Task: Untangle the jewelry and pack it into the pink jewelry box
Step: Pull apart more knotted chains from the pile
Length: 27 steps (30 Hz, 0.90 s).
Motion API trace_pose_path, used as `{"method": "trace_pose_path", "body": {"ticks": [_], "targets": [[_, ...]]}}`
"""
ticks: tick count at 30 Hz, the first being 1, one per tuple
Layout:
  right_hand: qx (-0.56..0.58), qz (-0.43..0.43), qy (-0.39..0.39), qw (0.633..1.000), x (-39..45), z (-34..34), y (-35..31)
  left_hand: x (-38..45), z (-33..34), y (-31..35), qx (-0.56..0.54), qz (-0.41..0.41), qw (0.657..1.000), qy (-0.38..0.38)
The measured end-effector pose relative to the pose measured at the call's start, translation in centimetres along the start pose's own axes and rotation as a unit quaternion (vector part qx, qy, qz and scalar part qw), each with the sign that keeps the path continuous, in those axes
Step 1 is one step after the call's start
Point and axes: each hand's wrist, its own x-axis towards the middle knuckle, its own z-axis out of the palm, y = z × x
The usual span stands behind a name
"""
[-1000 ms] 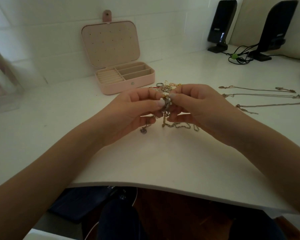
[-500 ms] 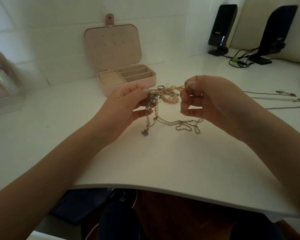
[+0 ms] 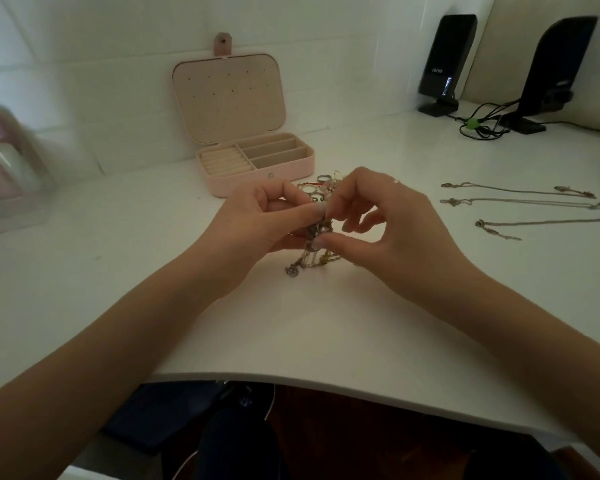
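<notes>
Both hands meet over the middle of the white table. My left hand (image 3: 257,220) pinches a tangled clump of chains (image 3: 314,251), which hangs down to the tabletop with a small pendant at its end. My right hand (image 3: 388,220) pinches the same clump from the right with thumb and fingertips. Just behind the hands lie several rings and a red-threaded piece (image 3: 321,183). The pink jewelry box (image 3: 257,174) stands open farther back, its lid upright, its compartments showing nothing inside.
Three chains (image 3: 520,202) lie stretched out in rows on the right. Two black speakers (image 3: 444,60) with cables stand at the back right. A blurred clear container (image 3: 7,174) sits at the far left. The table's curved front edge (image 3: 326,382) runs below my forearms.
Half a second ago my hands were apart with the chain strung between them. My right hand has since come back to the clump that my left hand holds.
</notes>
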Motion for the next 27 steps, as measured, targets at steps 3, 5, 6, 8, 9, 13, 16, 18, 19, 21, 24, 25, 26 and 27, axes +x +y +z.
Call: {"method": "trace_pose_path", "body": {"ticks": [3, 5, 6, 8, 9, 13, 16, 18, 19, 21, 24, 25, 26, 27], "targets": [[-0.022, -0.01, 0.01, 1.0, 0.2, 0.1, 0.3, 0.0, -0.1, 0.0, -0.005, -0.004, 1.0, 0.016], [-0.037, -0.007, 0.01, 0.999, 0.3, 0.1, 0.6, 0.1, -0.2, 0.0, -0.001, -0.007, 1.0, 0.026], [-0.04, -0.003, 0.007, 0.999, 0.2, 0.1, 0.7, 0.1, -0.1, 0.0, 0.007, -0.007, 1.0, 0.026], [-0.033, 0.009, -0.007, 0.999, 0.2, 0.1, 0.9, 0.0, 0.0, -0.1, 0.021, -0.006, 0.999, 0.024], [-0.028, 0.015, -0.014, 0.999, 0.2, 0.1, 0.9, 0.0, 0.0, -0.1, 0.026, -0.004, 0.999, 0.025], [-0.008, 0.038, -0.03, 0.999, 0.4, -0.1, 0.9, 0.1, -0.1, -0.3, 0.032, 0.009, 0.998, 0.05], [0.029, 0.055, -0.042, 0.997, 0.5, -0.6, 0.6, 0.3, -0.2, -0.6, 0.031, 0.003, 0.998, 0.048], [0.043, 0.068, -0.047, 0.996, 0.6, -0.9, 0.5, 0.5, -0.2, -0.7, -0.014, -0.012, 0.999, 0.034], [0.043, 0.078, -0.051, 0.995, 0.6, -1.0, 0.5, 0.6, -0.3, -0.7, -0.049, -0.023, 0.998, 0.026], [0.042, 0.097, -0.064, 0.992, 0.6, -1.0, 0.6, 0.6, -0.2, -0.4, -0.129, -0.051, 0.99, 0.004], [0.071, 0.132, -0.094, 0.984, 0.7, -0.8, 0.6, 0.6, -0.1, -0.1, -0.231, -0.089, 0.969, -0.016], [0.089, 0.149, -0.107, 0.979, 0.7, -0.7, 0.6, 0.6, -0.1, 0.0, -0.253, -0.098, 0.962, -0.013], [0.1, 0.163, -0.117, 0.975, 0.6, -0.6, 0.7, 0.7, -0.2, 0.0, -0.275, -0.104, 0.956, -0.008], [0.102, 0.168, -0.121, 0.973, 0.5, -0.6, 0.7, 0.8, -0.3, 0.0, -0.293, -0.107, 0.95, -0.001]]}}
